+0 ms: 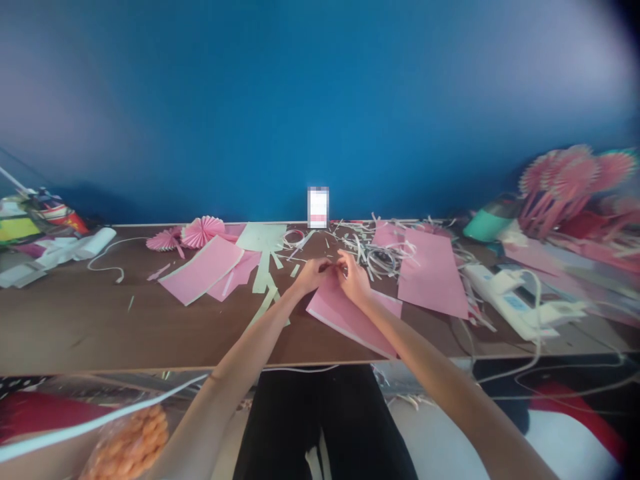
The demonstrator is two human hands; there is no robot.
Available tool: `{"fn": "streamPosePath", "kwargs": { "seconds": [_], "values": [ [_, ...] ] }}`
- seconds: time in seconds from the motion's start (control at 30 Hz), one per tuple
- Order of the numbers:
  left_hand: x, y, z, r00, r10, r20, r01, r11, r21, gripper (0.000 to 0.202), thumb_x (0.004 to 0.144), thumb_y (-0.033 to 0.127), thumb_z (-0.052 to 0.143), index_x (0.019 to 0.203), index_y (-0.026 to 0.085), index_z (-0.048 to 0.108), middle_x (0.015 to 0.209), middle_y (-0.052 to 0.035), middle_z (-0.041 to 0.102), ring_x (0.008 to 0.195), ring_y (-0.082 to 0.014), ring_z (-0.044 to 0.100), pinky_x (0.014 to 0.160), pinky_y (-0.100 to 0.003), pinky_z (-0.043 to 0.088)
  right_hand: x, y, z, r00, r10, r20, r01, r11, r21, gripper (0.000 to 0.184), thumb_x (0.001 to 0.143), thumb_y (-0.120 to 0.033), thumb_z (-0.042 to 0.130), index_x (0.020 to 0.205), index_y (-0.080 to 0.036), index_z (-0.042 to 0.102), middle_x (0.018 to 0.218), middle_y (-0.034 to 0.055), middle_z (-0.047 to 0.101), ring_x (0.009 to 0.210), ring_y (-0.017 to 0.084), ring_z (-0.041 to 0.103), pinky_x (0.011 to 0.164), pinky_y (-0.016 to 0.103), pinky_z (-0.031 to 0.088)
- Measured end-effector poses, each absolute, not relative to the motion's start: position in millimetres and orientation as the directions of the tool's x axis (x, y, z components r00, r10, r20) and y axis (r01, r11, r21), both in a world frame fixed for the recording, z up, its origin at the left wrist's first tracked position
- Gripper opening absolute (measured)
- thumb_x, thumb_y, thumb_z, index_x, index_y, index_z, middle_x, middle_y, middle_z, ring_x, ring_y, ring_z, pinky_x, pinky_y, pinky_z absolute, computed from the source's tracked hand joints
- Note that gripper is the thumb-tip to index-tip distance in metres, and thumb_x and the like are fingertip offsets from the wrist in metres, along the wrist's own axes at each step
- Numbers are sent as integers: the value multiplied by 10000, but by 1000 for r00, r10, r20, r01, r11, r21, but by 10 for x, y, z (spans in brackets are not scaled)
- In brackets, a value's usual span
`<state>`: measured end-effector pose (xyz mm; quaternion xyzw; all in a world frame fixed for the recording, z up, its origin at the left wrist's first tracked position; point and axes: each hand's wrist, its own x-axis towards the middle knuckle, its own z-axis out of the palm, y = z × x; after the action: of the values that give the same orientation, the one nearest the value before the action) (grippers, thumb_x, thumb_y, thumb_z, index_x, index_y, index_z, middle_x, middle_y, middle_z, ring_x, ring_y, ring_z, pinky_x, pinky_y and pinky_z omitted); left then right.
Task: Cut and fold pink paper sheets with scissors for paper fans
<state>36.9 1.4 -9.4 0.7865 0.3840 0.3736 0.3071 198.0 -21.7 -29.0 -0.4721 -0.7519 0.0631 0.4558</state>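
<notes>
A pink paper sheet (345, 313) with a pale strip along its near edge lies at the middle of the table, tilted to the table's edge. At its far corner my left hand (316, 273) is closed in a pinch on the paper. My right hand (355, 279) pinches right beside it, fingers curled and nearly touching the left ones; the fingertips partly hide what is between them. Thin white paper strips (381, 259) lie tangled just beyond and right of my hands. Another pink sheet (433, 273) rests to the right.
Pink sheets (203, 270), folded pink paper fans (203, 231) and pale green paper (265, 240) lie left. A lit phone (318, 208) stands by the blue wall. At right are a white power strip (505, 300) with cables, a green container (490, 220) and several pink rosettes (575, 173).
</notes>
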Motion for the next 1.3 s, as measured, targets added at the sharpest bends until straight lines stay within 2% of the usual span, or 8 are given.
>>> {"fn": "streamPosePath", "kwargs": {
  "seconds": [0.2,0.37,0.57,0.77,1.0,1.3],
  "values": [
    [366,40,-125,447,822,353,360,-527,770,211,806,201,494,896,154,679,832,-37,697,782,-175,635,741,-264,474,1973,-229,-280,-140,772,620,669,535,-515,430,855,-174,468,1278,-198,400,923,54,654,833,204,627,743,328,487],
    [365,35,-126,463,804,373,365,-557,746,200,792,174,497,880,146,675,817,-37,694,748,-167,630,697,-251,464,1970,-215,-280,-151,774,615,659,542,-521,443,845,-164,464,1281,-186,390,878,57,637,782,202,611,730,332,486],
    [370,19,-106,476,801,363,346,-550,760,216,792,152,473,891,154,665,820,-22,689,744,-153,623,688,-237,454,1966,-199,-318,-175,774,609,681,541,-493,456,833,-147,460,1282,-184,388,915,66,627,808,206,604,724,331,483],
    [376,33,-107,454,813,366,364,-544,757,194,796,164,486,868,147,665,813,-26,691,757,-160,632,702,-244,460,1970,-183,-350,-182,773,607,677,547,-493,453,831,-141,449,1278,-189,394,900,61,623,790,202,603,722,330,488],
    [372,25,-106,460,806,371,316,-539,780,241,813,174,489,956,161,683,887,-37,706,826,-172,646,763,-260,477,1972,-211,-293,-172,748,641,664,569,-485,407,849,-155,447,1254,-199,425,961,75,625,887,209,603,782,340,489],
    [372,20,-115,459,810,365,337,-539,772,250,809,177,489,963,167,685,870,-30,702,816,-174,643,779,-276,481,1973,-213,-294,-175,766,618,676,550,-490,429,838,-144,458,1262,-198,421,935,65,627,870,208,602,772,334,483]
  ]
}}
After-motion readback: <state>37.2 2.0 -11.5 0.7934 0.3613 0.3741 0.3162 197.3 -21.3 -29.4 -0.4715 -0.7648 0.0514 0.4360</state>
